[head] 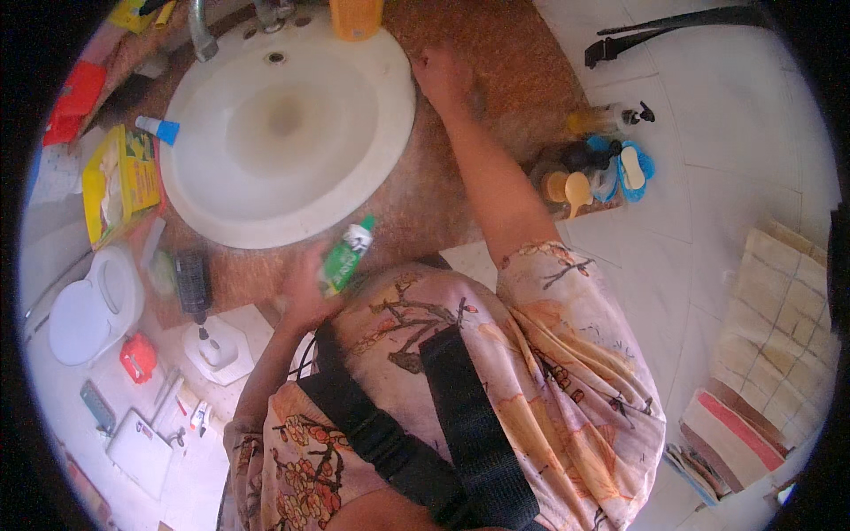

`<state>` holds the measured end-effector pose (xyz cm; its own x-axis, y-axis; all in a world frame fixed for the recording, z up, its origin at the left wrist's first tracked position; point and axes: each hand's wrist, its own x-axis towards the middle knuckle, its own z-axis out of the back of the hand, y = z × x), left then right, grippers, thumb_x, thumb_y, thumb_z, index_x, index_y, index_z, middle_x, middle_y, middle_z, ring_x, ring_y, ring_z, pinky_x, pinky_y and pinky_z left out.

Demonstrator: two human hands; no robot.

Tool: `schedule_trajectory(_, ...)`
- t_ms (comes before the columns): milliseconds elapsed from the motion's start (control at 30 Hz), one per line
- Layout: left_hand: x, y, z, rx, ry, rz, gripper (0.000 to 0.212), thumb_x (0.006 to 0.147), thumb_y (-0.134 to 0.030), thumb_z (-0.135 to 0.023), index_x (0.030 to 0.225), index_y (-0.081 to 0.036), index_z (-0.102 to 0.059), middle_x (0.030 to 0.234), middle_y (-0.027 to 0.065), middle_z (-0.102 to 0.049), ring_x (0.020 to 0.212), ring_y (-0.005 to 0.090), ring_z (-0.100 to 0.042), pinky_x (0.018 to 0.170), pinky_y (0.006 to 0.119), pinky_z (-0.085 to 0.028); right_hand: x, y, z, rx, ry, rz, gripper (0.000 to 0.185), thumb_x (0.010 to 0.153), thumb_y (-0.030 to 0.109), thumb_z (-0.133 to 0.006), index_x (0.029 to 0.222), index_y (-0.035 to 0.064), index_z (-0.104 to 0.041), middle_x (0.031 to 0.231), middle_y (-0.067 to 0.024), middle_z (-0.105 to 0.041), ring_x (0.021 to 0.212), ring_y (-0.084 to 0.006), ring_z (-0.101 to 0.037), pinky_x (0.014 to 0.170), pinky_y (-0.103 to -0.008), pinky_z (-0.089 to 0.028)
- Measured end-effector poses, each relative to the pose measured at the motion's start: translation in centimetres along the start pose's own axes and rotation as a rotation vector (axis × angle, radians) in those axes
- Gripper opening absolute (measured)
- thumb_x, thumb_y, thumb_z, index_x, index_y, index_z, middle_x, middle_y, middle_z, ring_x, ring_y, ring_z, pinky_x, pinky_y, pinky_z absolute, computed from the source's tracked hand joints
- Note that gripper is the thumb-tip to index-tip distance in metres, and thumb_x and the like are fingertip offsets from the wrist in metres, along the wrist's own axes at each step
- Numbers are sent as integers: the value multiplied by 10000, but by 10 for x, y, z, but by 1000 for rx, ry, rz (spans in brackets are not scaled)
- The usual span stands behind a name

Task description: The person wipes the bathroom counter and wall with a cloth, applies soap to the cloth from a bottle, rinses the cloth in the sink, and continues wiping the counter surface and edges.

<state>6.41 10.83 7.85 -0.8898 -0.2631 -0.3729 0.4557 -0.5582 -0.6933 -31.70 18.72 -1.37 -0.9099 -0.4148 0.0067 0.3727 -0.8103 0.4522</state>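
Observation:
My left hand (pixel 307 282) grips a green and white squeeze tube (pixel 348 255) with a green cap, in front of the near rim of the oval white washbasin (pixel 282 229). The tube bears writing and its cap points up and to the right. On the brown stone-look countertop (pixel 518 60), my right hand (pixel 443 78) rests beside the basin's right rim. Its fingers look curled and blurred, and I cannot see whether anything is under them. A little standing water or a stain shows in the basin's bottom. An orange container (pixel 357 18) stands at the back right rim.
A metal faucet (pixel 201 40) rises behind the basin. On its left rim lies a blue and white tube (pixel 158 129), near a yellow box (pixel 136 176). A black pump bottle (pixel 192 285) stands left; pump bottles and a soap bar (pixel 633 167) stand right. Towels (pixel 764 338) hang far right.

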Motion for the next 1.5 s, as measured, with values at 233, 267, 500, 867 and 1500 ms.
schedule_trajectory(233,-31,70,2,-370,-333,84,808,564,27,-585,1326,-43,-324,1015,56,-409,853,160,-480,776,274,-431,-54,-6,8,-177,-222,232,173,788,162,-588,863,22,-656,983,-167,-588,960,-354,-549,779,-456,-463)
schedule_trajectory(267,-33,75,4,-397,-354,91,781,585,19,-573,1323,-42,-327,1004,45,-396,834,138,-450,765,244,-415,-74,-3,21,-165,-88,203,166,786,145,-589,864,13,-653,979,-165,-584,962,-355,-546,778,-453,-462)
schedule_trajectory(500,-21,79,1,-663,-521,137,770,575,73,-529,1317,-29,-349,1008,38,-421,909,137,-441,852,267,-382,-83,-26,35,284,108,101,228,780,201,-677,914,18,-667,1043,-156,-586,987,-348,-546,808,-440,-460)
schedule_trajectory(867,-39,92,-1,-701,-421,175,699,602,-3,-534,1284,30,-385,1208,101,-457,1149,211,-439,1014,326,-307,34,-51,2,-345,-72,318,480,904,338,-457,1330,118,-447,1414,-112,-374,1300,-261,-340,1005,-506,-297)
schedule_trajectory(1500,-31,68,29,-649,-434,123,720,627,76,-493,1327,17,-336,1299,177,-437,1249,270,-409,1066,373,-288,-66,-38,23,-368,-31,192,475,890,245,-461,1329,68,-428,1416,-112,-363,1310,-279,-325,1016,-541,-259)
